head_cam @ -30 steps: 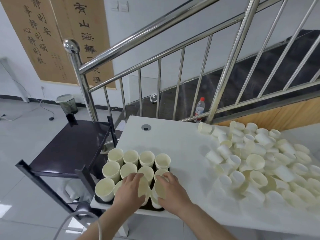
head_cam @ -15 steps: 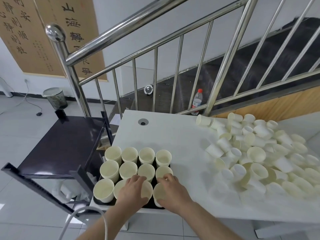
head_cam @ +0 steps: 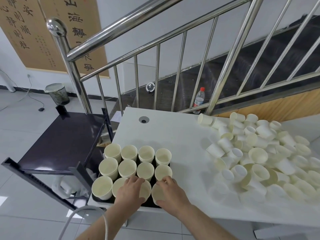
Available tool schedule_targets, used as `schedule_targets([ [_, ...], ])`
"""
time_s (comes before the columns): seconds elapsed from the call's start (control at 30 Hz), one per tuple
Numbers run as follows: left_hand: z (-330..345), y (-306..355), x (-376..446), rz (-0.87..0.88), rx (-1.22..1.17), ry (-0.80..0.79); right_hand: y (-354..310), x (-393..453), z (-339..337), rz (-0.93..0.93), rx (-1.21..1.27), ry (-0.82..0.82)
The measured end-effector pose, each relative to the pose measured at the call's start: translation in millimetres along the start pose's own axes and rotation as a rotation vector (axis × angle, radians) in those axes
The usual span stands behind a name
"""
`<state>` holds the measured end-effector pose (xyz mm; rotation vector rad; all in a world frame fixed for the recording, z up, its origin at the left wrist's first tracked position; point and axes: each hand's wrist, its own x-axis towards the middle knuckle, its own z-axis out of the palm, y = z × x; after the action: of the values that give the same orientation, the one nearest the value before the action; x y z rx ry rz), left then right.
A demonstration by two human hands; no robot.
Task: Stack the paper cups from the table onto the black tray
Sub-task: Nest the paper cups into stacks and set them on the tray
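Observation:
A black tray [head_cam: 149,203] sits at the near left corner of the white table [head_cam: 174,135] and holds several upright stacks of cream paper cups [head_cam: 127,168] in rows. My left hand [head_cam: 129,190] grips a cup [head_cam: 145,190] in the front row, third from the left. My right hand [head_cam: 170,191] grips the front-right cup [head_cam: 157,193] beside it. Both cups stand in the tray. A big heap of loose paper cups [head_cam: 259,156] lies on the right side of the table.
A dark shelf cart [head_cam: 65,137] stands left of the table. A steel stair railing [head_cam: 155,49] runs behind, with a water bottle [head_cam: 199,99] on the stairs. A waste bin [head_cam: 58,93] is on the floor at left. A white cable [head_cam: 76,217] hangs near my left arm.
Both hands have lowered their cups into the tray's front row and now sit lower on them. The camera has shifted slightly.

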<state>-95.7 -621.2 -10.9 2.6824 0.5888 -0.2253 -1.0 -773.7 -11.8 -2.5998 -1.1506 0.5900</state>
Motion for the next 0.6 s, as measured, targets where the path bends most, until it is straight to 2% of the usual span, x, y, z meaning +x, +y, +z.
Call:
schedule_targets([
  [0.3,-10.9,34.7,5.0,-0.006,-0.028,0.095,25.3,-10.9,-31.6,-0.029,0.038,0.105],
  [0.6,5.5,138.8,13.2,0.029,-0.092,0.155,116.7,-54.7,-81.3,-0.042,0.005,0.196],
])
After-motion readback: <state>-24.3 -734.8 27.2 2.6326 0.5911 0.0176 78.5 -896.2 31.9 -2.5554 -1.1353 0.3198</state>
